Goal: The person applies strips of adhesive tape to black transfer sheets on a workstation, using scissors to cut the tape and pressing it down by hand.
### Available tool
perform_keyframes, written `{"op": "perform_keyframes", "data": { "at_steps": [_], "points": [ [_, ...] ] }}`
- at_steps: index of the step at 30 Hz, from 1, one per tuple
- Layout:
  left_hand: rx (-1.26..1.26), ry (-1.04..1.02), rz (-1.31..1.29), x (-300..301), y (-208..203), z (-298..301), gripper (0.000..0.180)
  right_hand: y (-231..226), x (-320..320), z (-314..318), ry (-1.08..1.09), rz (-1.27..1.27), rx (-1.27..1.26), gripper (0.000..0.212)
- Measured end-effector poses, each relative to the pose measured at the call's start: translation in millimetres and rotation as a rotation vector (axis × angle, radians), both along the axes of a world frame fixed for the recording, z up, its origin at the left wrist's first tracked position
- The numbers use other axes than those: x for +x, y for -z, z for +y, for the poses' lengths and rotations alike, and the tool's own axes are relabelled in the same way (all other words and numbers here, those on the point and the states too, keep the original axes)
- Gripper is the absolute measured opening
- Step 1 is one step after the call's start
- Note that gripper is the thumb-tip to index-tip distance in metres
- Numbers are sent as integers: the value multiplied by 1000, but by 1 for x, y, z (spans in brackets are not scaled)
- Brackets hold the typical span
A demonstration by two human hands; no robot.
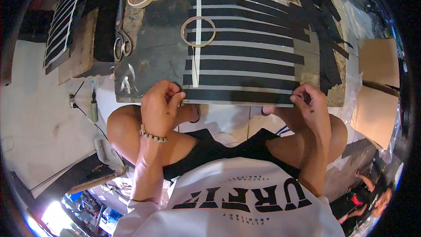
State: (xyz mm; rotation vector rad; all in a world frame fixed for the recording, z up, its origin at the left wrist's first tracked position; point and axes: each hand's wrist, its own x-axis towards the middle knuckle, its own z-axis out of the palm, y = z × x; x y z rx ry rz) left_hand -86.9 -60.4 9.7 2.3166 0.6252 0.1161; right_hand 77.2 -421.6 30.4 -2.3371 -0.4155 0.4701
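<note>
My left hand (163, 103) pinches the left end of a black strip (239, 96) along the board's near edge. At the strip's right end, my right hand (312, 101) has thumb and finger closed on it, so it lies stretched between both hands. Beyond it, several parallel black strips (245, 67) lie in rows with pale gaps between. A length of cream tape (196, 71) crosses their left ends, stopping short of the nearest strip. A nearly used-up tape roll (213, 39) rests on top of the strips and the tape.
The worn board (162, 52) carries a thicker tape roll (151, 2) and scissors (126, 46) at its left. Loose black strips (329, 57) are heaped along the right side. Cardboard boxes (372, 114) stand at the right. Another striped panel (66, 22) leans at the far left.
</note>
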Motion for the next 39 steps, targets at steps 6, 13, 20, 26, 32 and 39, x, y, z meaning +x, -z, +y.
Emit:
{"op": "perform_keyframes", "data": {
  "at_steps": [6, 13, 20, 26, 32, 39],
  "points": [
    [101, 35, 4, 3, -5, -1, 19, 3, 1, -5, -21, -36, -34, 14],
    [-11, -17, 10, -1, 3, 3, 19, 7, 1, -6, -32, -91, -48, 15],
    [72, 54, 38, -1, 6, 9, 17, 7, 0, -8, -42, -113, -32, 15],
    [-69, 40, 67, 1, 6, 7, 17, 9, 1, -17, -6, -66, -34, 14],
    [-29, 37, 36, 0, 4, 9, 19, 11, 0, -16, 30, -17, 62, 13],
    [-62, 10, 12, 3, 0, 4, 18, 10, 1, -14, 17, -47, 85, 14]
  ]
}}
